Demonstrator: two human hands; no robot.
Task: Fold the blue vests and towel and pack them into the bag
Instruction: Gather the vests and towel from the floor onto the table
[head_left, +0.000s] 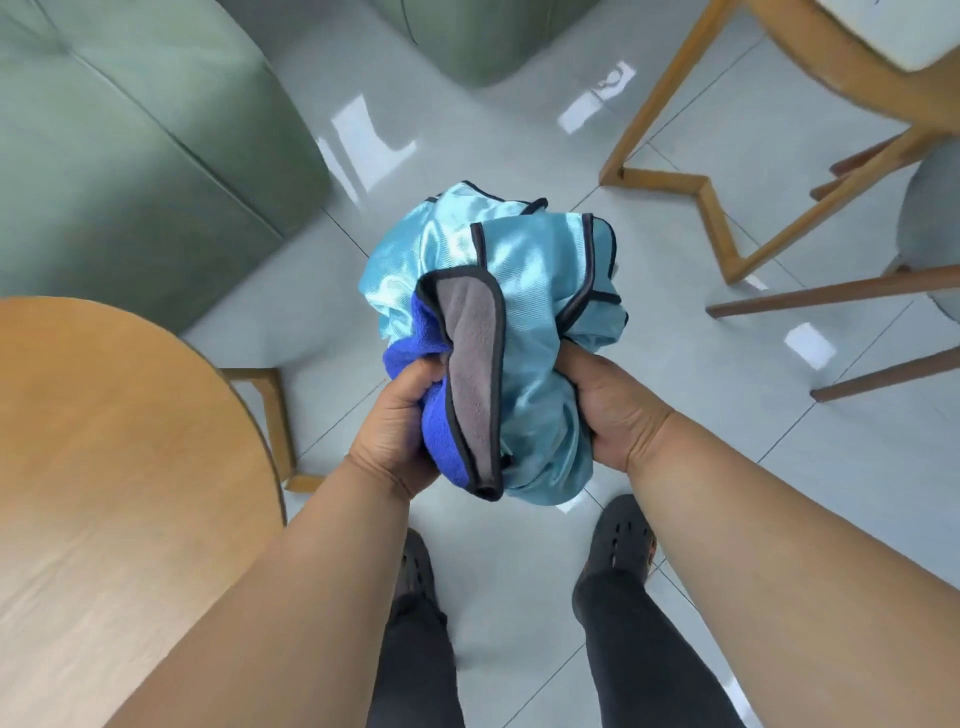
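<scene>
The left hand (400, 415) gripped the towel (467, 374), blue with a grey face, and the right hand (608, 410) clutched the vests (540, 270), all one crumpled bundle held in the air above the floor (519, 130). Slick fabric bunched this loosely could probably slip free and drop. A wooden tabletop (104, 441) lay at the left; beyond stood a green sofa (130, 156) and chairs (779, 156). No bag showed.

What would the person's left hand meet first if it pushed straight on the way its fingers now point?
Nothing new: the left hand already grips the towel, bundled against the light blue vests. Beyond the bundle only tiled floor shows, though depth is unclear.
</scene>
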